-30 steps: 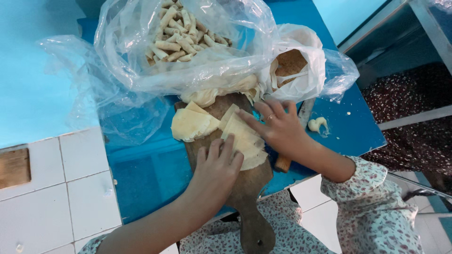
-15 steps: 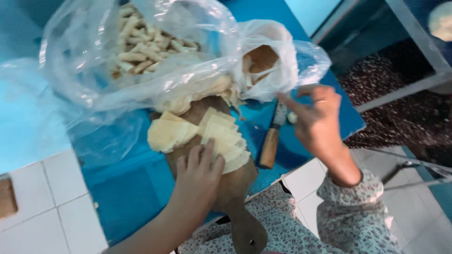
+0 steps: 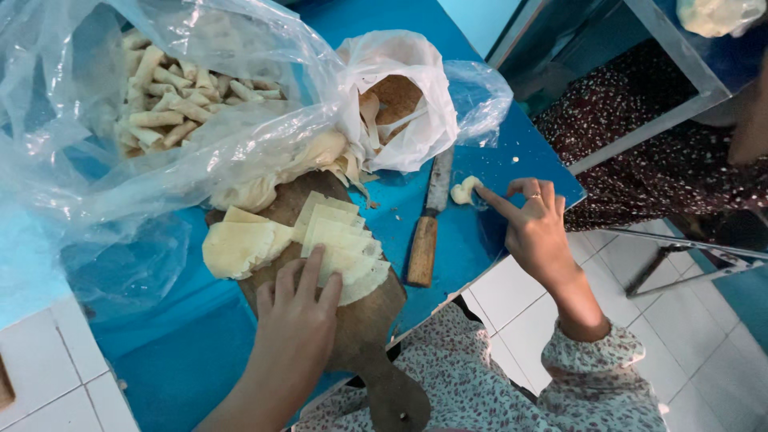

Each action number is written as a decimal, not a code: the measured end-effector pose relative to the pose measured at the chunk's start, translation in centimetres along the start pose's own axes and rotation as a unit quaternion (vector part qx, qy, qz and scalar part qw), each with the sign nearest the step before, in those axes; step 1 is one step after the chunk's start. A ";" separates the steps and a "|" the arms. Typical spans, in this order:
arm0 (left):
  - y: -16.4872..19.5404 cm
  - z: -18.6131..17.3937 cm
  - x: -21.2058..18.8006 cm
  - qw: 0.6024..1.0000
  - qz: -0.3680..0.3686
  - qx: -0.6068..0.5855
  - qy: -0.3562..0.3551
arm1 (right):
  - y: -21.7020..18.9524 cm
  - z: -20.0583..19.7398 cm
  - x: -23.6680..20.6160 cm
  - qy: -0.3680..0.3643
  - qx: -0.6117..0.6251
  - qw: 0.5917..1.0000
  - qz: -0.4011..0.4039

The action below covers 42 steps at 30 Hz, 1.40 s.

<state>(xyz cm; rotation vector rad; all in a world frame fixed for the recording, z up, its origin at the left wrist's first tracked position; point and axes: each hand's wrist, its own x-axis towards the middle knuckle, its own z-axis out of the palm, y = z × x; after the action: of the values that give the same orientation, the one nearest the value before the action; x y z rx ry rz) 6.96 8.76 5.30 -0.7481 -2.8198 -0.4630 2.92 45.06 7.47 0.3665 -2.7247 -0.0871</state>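
My left hand (image 3: pixel 296 308) lies flat on a stack of thin pale pastry sheets (image 3: pixel 340 248) on a brown wooden board (image 3: pixel 364 324). Another folded pale sheet (image 3: pixel 236 246) lies to their left on the board. My right hand (image 3: pixel 536 228) is off to the right, its index finger stretched out and touching a small white lump of paste (image 3: pixel 464 190) on the blue table (image 3: pixel 472 240). A knife with a wooden handle (image 3: pixel 428 228) lies between the board and that hand.
A clear plastic bag (image 3: pixel 160 112) of several rolled pastry sticks sits at the back left. A white bag (image 3: pixel 404 96) with brownish filling stands behind the board. White floor tiles (image 3: pixel 640 320) and a metal frame (image 3: pixel 680 264) lie to the right, beside a patterned cloth.
My right hand left the pastry sheets, swung out to the right and came down with its finger on the white lump. My left hand stayed on the sheets.
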 end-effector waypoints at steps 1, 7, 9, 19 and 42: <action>0.1 -0.1 0.1 1.000 0.000 0.000 0.002 | 0.1 0.0 0.1 0.003 -0.004 1.000 0.002; 0.0 -1.1 0.0 1.000 0.007 -0.010 0.012 | 0.3 -1.9 1.7 0.007 -0.034 0.999 0.004; -0.3 -1.2 -0.2 1.000 0.006 0.013 -0.005 | -0.9 -2.5 2.8 0.006 0.052 0.999 -0.013; -1.7 -0.6 -1.6 1.000 0.014 0.007 0.021 | -13.6 -0.7 9.9 -0.106 0.293 0.908 -0.280; -3.4 -0.4 -1.6 1.000 0.017 0.022 0.013 | -17.2 2.2 11.2 0.026 -0.010 0.944 -0.329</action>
<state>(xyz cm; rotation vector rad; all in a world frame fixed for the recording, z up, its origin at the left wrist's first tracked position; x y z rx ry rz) 6.67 5.12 4.44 -0.7730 -2.7790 -0.3998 -3.74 25.48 7.62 1.2364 -2.4284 -0.2781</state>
